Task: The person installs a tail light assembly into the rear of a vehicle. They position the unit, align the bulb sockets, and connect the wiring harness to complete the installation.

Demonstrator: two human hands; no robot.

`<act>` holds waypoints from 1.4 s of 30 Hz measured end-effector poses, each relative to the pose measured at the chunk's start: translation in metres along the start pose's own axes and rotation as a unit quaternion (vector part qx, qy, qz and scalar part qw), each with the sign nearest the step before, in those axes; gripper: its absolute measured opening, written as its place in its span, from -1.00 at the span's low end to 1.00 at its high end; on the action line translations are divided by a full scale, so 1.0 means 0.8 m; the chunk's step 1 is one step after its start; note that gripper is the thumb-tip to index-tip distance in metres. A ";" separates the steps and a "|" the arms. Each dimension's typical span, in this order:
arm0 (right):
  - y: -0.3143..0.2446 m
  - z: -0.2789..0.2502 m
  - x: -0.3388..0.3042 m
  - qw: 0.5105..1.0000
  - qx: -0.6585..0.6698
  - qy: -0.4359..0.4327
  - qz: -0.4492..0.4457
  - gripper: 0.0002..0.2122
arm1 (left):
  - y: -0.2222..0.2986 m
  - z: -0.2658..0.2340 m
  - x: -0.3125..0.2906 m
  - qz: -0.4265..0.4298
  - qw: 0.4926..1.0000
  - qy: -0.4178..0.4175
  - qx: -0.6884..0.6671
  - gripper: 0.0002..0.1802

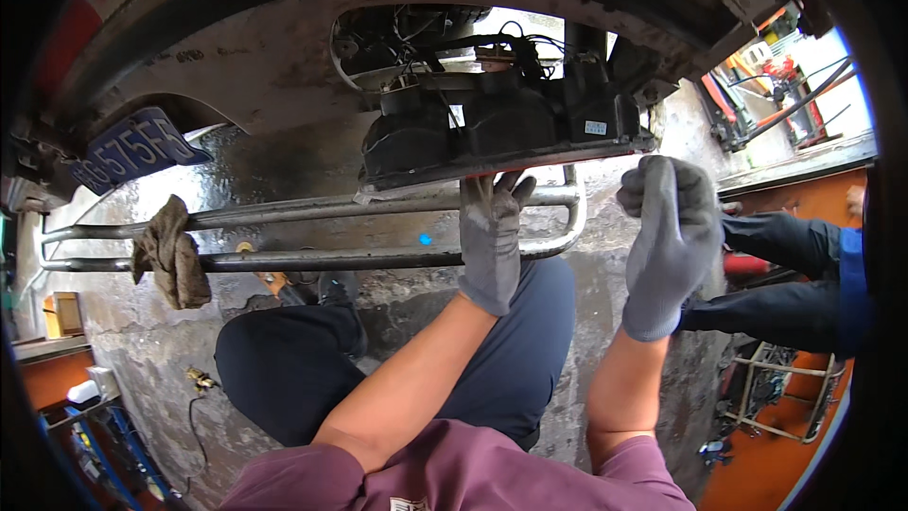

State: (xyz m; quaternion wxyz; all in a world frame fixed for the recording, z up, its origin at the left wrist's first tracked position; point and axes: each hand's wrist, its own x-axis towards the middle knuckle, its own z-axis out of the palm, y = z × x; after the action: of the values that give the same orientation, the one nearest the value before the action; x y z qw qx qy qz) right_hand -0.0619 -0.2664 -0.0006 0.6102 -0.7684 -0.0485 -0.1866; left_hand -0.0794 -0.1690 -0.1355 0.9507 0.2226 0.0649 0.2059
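Observation:
A long tail light with black rounded housings and a red lens edge hangs below an opening in the vehicle's rear panel, its wires running up behind it. My left hand, in a grey work glove, holds it from beneath, fingers up against its lower edge and fingertips partly hidden. Just off the light's right end is my right hand, also gloved in grey. Its fingers are curled in with the thumb pressed alongside; whatever they may hold is hidden.
A metal tube bumper bar crosses below the light, with a dirty rag draped over its left part. A blue licence plate hangs at left. Another person's dark-trousered legs are close on the right. A cable lies on the floor.

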 end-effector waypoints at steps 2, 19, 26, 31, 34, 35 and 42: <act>-0.024 0.014 0.015 0.982 -0.120 -0.039 -0.139 -0.84 | -0.020 -0.008 0.014 0.023 0.997 -0.018 -0.068 -0.57; -0.039 0.134 0.088 0.521 -0.550 -0.251 -0.603 -0.73 | -0.030 0.024 0.029 0.274 0.883 0.118 0.361 -0.66; -0.027 0.143 0.101 0.677 -0.483 -0.362 -0.422 -0.66 | -0.035 0.020 0.017 0.151 0.970 0.145 0.126 -0.49; -0.035 0.154 0.103 0.724 -0.405 -0.408 -0.381 -0.77 | -0.006 0.015 0.024 0.062 0.993 0.071 -0.069 -0.69; -0.057 0.161 0.084 0.878 -0.292 -0.378 0.004 -0.83 | 0.014 0.016 0.024 0.058 0.994 0.020 -0.093 -0.62; -0.066 0.167 0.077 0.868 -0.324 -0.376 -0.007 -0.81 | 0.002 0.012 0.026 0.042 0.990 0.051 -0.128 -0.59; -0.061 0.154 0.057 0.883 -0.341 -0.314 -0.076 -0.80 | 0.009 -0.014 0.026 0.014 0.990 -0.025 -0.141 -0.51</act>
State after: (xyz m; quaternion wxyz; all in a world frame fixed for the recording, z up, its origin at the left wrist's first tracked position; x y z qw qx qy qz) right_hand -0.0065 -0.1437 0.0373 0.2469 -0.9414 -0.2295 0.0136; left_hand -0.0653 -0.1500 -0.1427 0.9710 0.0925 0.0081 0.2204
